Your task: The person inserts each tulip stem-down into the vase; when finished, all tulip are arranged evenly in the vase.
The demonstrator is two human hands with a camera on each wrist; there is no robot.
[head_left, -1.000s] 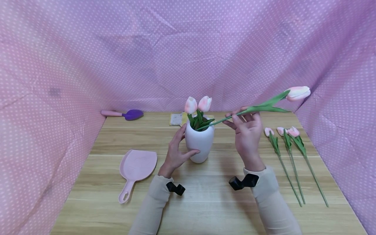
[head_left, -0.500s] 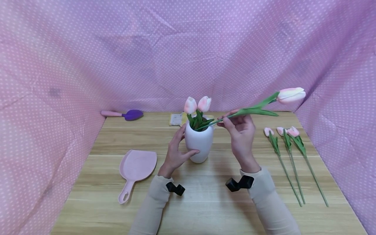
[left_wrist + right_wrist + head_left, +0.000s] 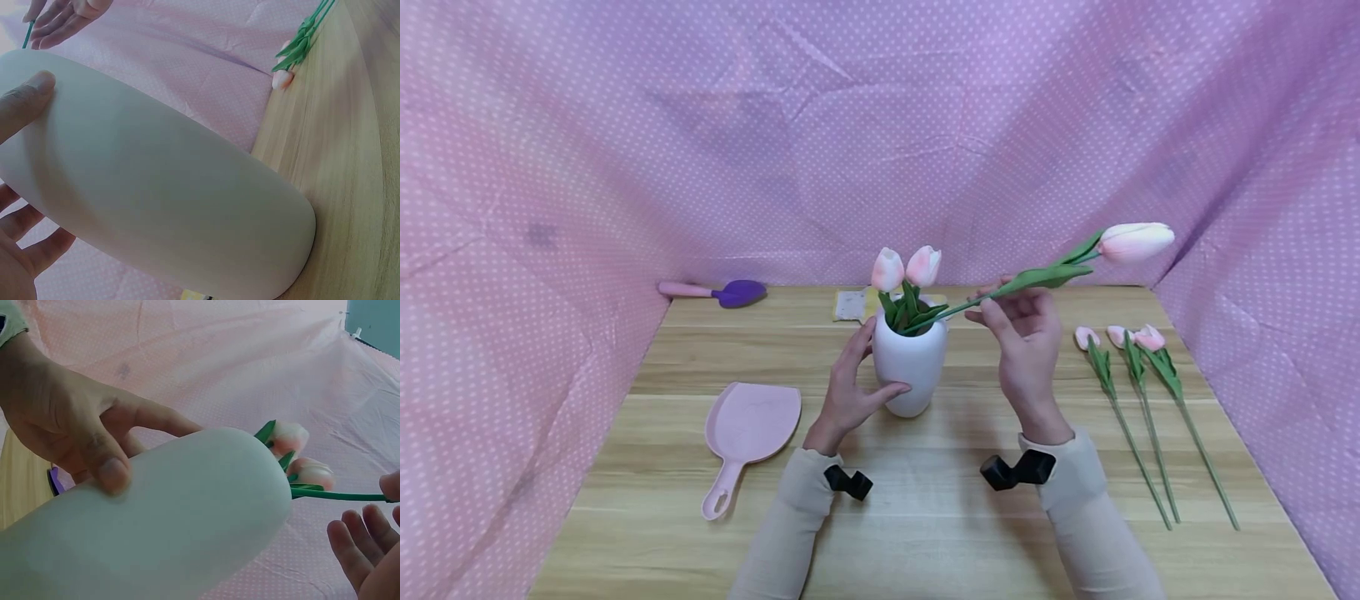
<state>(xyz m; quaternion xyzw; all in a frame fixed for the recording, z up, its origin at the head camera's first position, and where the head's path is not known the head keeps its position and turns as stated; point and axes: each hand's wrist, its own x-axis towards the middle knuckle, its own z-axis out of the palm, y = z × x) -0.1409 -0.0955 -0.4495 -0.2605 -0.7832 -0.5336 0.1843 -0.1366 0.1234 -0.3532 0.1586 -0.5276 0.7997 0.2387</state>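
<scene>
Head view, we see a vase (image 3: pixel 910 367) on the worktop (image 3: pixel 917 525), left hand (image 3: pixel 850 390) fingers gripping it at nine o'clock, right hand (image 3: pixel 1028 343) fingers pinching a tulip (image 3: pixel 1045 277) at two o'clock, left-wrist view, thumb (image 3: pixel 28 99) against vase, right-wrist view, stem (image 3: pixel 340 495) at three o'clock

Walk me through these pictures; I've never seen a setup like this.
There's no robot here, just a person working bare-handed. The wide picture comes from a camera worn on the head; the two close ones come from wrist cameras. The left hand holds a white vase containing two tulips; the right hand pinches another tulip, its stem end inside the vase's mouth. On the wooden table lie three more tulips at the right, and a pink dustpan and purple-bladed trowel at the left.
</scene>
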